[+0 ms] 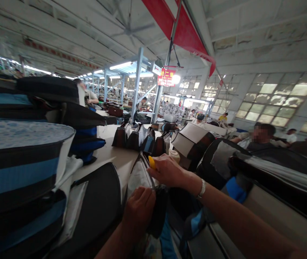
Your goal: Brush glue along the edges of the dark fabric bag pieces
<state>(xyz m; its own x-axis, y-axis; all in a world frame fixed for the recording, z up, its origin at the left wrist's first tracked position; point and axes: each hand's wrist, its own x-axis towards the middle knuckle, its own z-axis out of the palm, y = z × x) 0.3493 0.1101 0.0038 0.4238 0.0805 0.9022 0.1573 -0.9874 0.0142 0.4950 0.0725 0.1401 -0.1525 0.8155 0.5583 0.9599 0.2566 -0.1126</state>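
A dark bag piece with a whitish lining [136, 175] lies before me, its edge running between my two hands. My left hand [140, 208] is closed, pinching that edge low down. Higher along the same edge is my right hand [167, 171], wrapped round a small yellow object [151, 162]; only its rounded yellow end shows, so its kind is unclear. Black fabric [157, 214] hangs below the hands. A dark curved panel [99, 196] lies on the left, close to my left hand.
Blue-and-black bag pieces [21, 180] are stacked high at left. Several small dark bag pieces [133, 139] stand in a row on the pale table [110, 153]. Large black and beige bag parts [277, 205] crowd the right, with a person [262, 138] beyond them.
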